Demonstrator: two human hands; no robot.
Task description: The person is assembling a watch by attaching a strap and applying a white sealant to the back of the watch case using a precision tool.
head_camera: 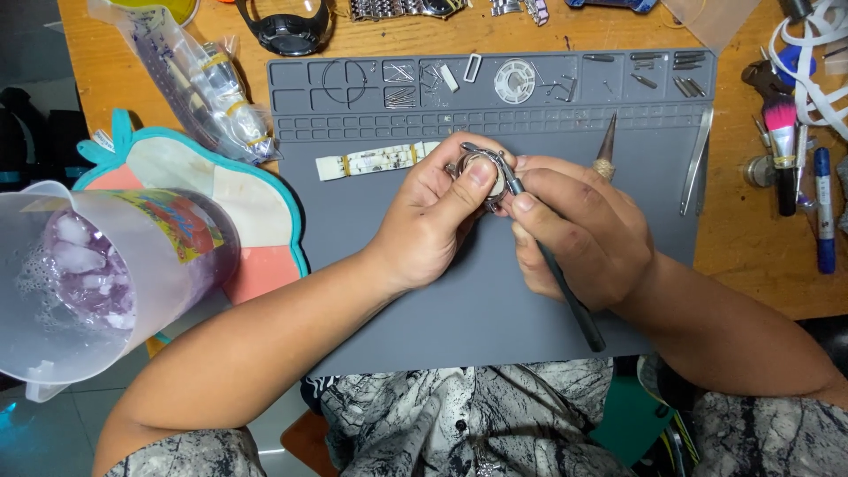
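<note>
Pinching the watch case point(481, 168) steady, the left hand point(433, 221) braces it while the right hand point(570, 230) grips a slim tool point(565, 291), tip seemingly at its edge.

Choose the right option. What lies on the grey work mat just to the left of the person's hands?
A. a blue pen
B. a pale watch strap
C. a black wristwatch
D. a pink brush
B: the pale watch strap lies flat on the grey work mat, just beside the left hand.
</note>
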